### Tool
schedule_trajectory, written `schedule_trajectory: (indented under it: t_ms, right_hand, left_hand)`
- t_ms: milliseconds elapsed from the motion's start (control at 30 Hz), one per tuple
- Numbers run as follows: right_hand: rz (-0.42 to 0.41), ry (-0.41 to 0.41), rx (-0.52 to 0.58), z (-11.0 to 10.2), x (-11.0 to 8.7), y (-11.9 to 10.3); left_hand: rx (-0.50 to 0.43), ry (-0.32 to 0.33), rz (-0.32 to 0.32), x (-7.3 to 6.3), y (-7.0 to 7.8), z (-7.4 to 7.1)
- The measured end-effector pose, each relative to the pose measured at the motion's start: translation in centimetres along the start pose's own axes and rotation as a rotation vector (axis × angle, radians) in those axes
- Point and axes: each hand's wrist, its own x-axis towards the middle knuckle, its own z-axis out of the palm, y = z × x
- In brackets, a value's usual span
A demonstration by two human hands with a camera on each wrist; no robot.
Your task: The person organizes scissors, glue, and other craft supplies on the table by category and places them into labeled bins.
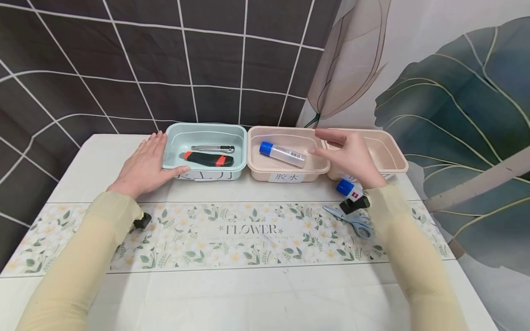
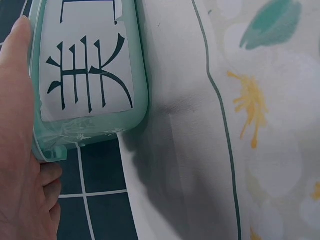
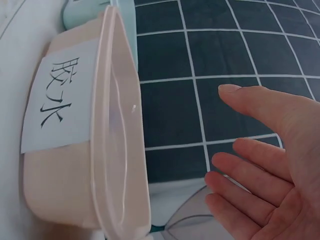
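My left hand [image 1: 145,163] rests against the left side of the teal bin [image 1: 241,173], fingers straight and thumb along the front rim. Inside lie a black-and-red utility knife [image 1: 209,159] and a slim silver box cutter [image 1: 213,148]. In the middle pink bin [image 1: 260,175] is a clear glue tube [image 1: 287,155] with a blue cap. Above the meeting rims of this bin and the right pink bin [image 1: 395,154] hovers my right hand [image 1: 349,154], holding nothing. The right wrist view shows its fingers [image 3: 250,187] loosely bent and the thumb apart from them.
In front of the right bin lies another blue-capped tube [image 1: 347,188], partly hidden by the right wrist. Blue scissors [image 1: 352,222] lie on the floral runner [image 1: 248,248] across the table. Paper labels mark the bins' fronts. A dark tiled-pattern cloth [image 1: 215,59] hangs behind.
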Motion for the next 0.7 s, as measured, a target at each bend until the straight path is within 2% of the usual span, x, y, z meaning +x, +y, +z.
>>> schedule_trajectory:
  t_ms: [200, 400, 700]
  right_hand:
    - [0.045, 0.020, -0.014, -0.8, -1.9, 0.7]
    - [0.049, 0.028, -0.020, -1.6, -3.9, 1.4]
    - [0.108, 0.016, -0.056, -3.2, -6.8, 2.7]
  left_hand:
    - [-0.004, 0.002, -0.001, -0.1, 0.0, 0.0]
    - [-0.004, 0.003, 0.000, -0.1, 0.0, 0.0]
    - [0.005, 0.005, 0.004, 0.0, -0.1, 0.1]
